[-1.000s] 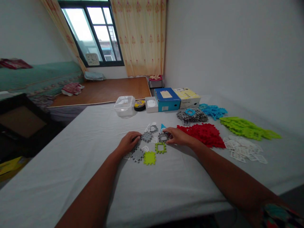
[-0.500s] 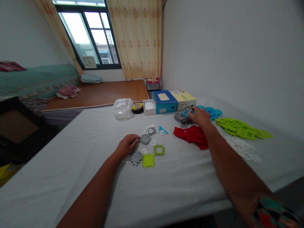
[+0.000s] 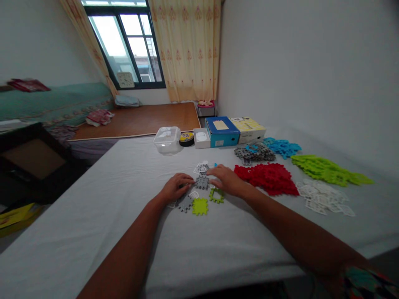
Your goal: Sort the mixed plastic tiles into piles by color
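Observation:
A grey interlocking tile [image 3: 202, 182] with notched edges lies on the white sheet between my hands. My left hand [image 3: 177, 187] is closed at its left edge, fingertips on it. From the right, my right hand [image 3: 227, 179] reaches toward the same tile with thumb and fingers apart and nothing visible in them. Just below lie another grey tile [image 3: 185, 203], a lime green tile [image 3: 200, 206] and a green square frame [image 3: 216, 195], partly beneath my right hand. White window-shaped pieces [image 3: 201, 168] lie above, beside more grey. A blue piece [image 3: 215, 165] is mostly hidden by my right hand.
To the right are piles of red [image 3: 268, 177], grey [image 3: 254, 153], blue [image 3: 283, 147], green [image 3: 330, 169] and white pieces [image 3: 324, 197]. Along the back stand a clear plastic box [image 3: 167, 140], a round black-and-yellow tin [image 3: 186, 139], a small white box [image 3: 202, 138], a blue box [image 3: 222, 132] and a yellow box [image 3: 248, 129].
My right hand has left the grey pile and come back left to the grey tile by my left hand. The blue pieces on the grey pile are now uncovered. The view has shifted slightly.

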Action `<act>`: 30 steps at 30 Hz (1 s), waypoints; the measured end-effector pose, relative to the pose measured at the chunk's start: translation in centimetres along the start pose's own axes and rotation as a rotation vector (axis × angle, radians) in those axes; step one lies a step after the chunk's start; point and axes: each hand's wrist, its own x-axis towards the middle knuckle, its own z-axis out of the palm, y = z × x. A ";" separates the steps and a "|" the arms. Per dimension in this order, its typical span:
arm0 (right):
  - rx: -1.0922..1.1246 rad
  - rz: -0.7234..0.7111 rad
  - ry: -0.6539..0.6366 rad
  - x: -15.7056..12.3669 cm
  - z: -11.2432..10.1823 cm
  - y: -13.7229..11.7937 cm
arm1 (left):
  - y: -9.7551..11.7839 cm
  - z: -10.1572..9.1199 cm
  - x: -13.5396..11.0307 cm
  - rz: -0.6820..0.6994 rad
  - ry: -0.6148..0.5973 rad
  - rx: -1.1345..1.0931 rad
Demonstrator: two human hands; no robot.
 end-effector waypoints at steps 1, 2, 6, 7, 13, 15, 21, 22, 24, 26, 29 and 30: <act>0.003 -0.006 -0.045 0.1 0.8 -1.0 | 0.1 0.0 0.0 0.018 -0.010 -0.012; -0.002 0.003 -0.073 0.1 1.4 -1.6 | 0.2 0.0 0.1 0.026 -0.017 -0.022; 0.005 0.035 -0.100 0.2 2.5 -2.2 | 0.4 0.0 0.1 -0.055 -0.008 -0.045; 0.027 0.035 -0.096 0.2 2.5 -2.0 | 0.4 0.1 0.1 -0.099 0.006 -0.040; 0.181 0.043 -0.056 -0.2 2.3 -0.7 | 0.4 0.2 0.0 -0.217 0.050 -0.001; 0.181 0.056 -0.030 -0.4 2.2 -0.2 | 0.2 0.2 0.0 -0.203 0.051 -0.005; 0.169 0.152 -0.005 -1.2 2.3 1.5 | -0.1 0.2 0.0 -0.186 0.047 -0.010; 0.167 0.164 -0.017 -1.3 2.3 1.6 | 0.0 0.2 0.0 -0.187 0.049 -0.011; 0.158 0.190 -0.037 -1.5 2.2 1.8 | 0.0 0.2 0.0 -0.193 0.052 -0.018; 0.150 0.214 -0.045 -1.6 2.0 1.8 | 0.0 0.2 -0.1 -0.207 0.049 -0.023; 0.136 0.232 -0.050 -1.6 1.8 1.8 | 0.0 0.1 -0.1 -0.227 0.038 -0.026; 0.130 0.233 -0.051 -1.6 1.8 1.9 | 0.0 0.1 -0.1 -0.227 0.039 -0.027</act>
